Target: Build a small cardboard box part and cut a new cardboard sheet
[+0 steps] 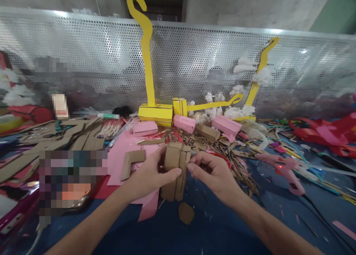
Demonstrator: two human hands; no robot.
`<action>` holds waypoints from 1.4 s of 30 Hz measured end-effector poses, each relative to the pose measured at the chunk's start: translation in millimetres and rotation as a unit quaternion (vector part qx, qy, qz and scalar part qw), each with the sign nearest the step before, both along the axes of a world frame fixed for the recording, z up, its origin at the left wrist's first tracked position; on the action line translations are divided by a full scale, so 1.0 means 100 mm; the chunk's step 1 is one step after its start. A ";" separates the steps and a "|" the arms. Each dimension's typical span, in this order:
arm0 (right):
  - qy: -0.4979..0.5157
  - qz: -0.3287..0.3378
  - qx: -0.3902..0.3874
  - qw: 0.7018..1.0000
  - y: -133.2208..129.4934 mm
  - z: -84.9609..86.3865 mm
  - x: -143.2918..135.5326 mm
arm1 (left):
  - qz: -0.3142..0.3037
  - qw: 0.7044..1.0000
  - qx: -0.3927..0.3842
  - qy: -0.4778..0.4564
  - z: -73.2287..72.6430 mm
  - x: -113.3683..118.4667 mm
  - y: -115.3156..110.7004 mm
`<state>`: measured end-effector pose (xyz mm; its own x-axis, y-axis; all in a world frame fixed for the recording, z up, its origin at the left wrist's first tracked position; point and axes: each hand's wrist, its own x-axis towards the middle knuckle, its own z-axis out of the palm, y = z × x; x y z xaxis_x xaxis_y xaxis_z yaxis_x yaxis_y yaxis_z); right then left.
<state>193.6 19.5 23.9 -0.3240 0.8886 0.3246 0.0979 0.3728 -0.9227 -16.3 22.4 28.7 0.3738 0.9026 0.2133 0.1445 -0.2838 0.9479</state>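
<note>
A small brown cardboard box (172, 190) with several long faces and dark seam lines is held upright over the blue table. My left hand (151, 171) is closed around its left side, the thumb lying across the front face. At the box's right edge, my right hand (213, 169) is closed, thumb and forefinger pinched against the cardboard. Behind that hand a red loop (226, 159) shows, like a scissors handle; whether the hand holds it I cannot tell. A rounded cardboard scrap (186, 213) lies on the table below the box.
Pink paper (116, 162) and an L-shaped cardboard piece (132, 163) lie left. Behind are cardboard offcuts (241, 173), pink boxes (226, 127) and a yellow box (155, 114) with a tall hooked neck. A pink glue gun (286, 171) with a cord lies right. A perforated metal panel (97, 62) stands behind.
</note>
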 end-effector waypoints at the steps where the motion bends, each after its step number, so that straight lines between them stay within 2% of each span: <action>1: -0.006 0.001 0.000 1.000 0.01 0.00 0.00 | -0.013 1.000 -0.011 0.020 0.01 -0.02 0.01; 6: -0.050 0.010 -0.015 0.999 0.02 -0.04 0.01 | -0.032 0.996 -0.040 0.073 0.07 -0.11 0.04; 13: -0.105 0.044 -0.040 0.993 0.00 -0.06 -0.05 | -0.020 0.995 -0.035 0.092 0.02 -0.17 0.09; 21: -0.098 0.048 -0.033 0.994 -0.01 -0.06 -0.03 | 0.002 0.994 -0.049 0.095 0.02 -0.12 0.07; 26: -0.082 0.056 -0.039 0.994 0.01 -0.08 -0.02 | 0.004 0.994 -0.039 0.098 -0.04 -0.11 0.07; 35: -0.081 0.049 -0.043 0.995 0.00 -0.09 -0.01 | 0.003 0.997 -0.049 0.053 -0.06 -0.07 0.07; 38: -0.062 0.052 -0.058 0.995 0.00 -0.07 -0.01 | 0.024 0.998 -0.056 0.032 -0.05 -0.06 0.07; 42: -0.060 0.070 -0.069 0.993 0.00 -0.05 -0.02 | 0.080 0.995 -0.056 0.010 -0.04 -0.04 0.06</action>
